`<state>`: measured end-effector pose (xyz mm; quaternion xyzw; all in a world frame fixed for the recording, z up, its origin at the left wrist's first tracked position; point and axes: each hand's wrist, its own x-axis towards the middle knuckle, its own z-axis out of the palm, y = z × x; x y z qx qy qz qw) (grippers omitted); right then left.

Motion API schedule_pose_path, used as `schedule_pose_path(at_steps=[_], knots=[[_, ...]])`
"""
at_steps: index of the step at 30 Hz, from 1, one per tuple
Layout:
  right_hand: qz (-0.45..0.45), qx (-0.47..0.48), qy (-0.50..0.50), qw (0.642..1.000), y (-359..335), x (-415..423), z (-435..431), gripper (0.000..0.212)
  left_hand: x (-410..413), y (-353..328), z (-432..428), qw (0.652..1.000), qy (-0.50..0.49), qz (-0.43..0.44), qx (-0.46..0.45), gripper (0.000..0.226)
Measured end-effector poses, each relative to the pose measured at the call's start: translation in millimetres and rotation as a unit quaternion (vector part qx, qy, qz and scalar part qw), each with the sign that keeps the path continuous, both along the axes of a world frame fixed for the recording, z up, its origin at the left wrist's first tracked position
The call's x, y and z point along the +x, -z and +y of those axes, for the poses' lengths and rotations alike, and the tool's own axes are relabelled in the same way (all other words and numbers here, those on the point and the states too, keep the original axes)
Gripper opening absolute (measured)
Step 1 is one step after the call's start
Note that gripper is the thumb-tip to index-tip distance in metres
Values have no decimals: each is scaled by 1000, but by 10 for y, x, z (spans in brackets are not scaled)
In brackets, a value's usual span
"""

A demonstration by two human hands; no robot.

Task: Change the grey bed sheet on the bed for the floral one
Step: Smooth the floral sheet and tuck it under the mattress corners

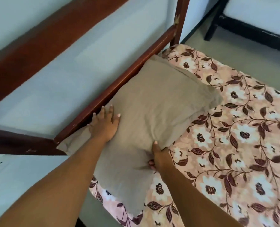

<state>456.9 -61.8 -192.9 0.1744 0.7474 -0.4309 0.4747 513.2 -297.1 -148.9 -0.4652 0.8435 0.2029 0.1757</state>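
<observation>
The floral sheet (226, 145), pink with white flowers and dark leaves, covers the mattress. A grey-brown pillow (152, 108) lies at the head of the bed against the wooden headboard rail (119, 82). My left hand (104, 123) lies flat on the pillow's upper left part, fingers straight, fingertips near the rail. My right hand (157, 156) grips the pillow's lower edge, thumb on top and fingers curled beneath the fabric. No grey sheet shows in view.
The dark red-brown bed frame post (180, 18) stands at the far corner. A pale wall (54, 71) runs behind the headboard. Another bed's black frame (244, 25) stands across the greenish floor (234, 53) at the upper right.
</observation>
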Motion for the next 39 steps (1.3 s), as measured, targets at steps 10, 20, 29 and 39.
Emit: schedule_pose_path(at_steps=[10,20,29,39], knots=[[78,-3,-109,991,-205,-299,734,83,-177,54,678,996,21,0,-87,73],[184,103,-161,964,-210,-413,2649,80,-393,347,3098,963,268,-16,24,77],[283,371,36,884,-389,-340,5901,74,-809,79,6493,910,298,-3,289,80],[134,469,232,841,-328,483,9006,92,-442,158,9306,847,255,-79,460,91]])
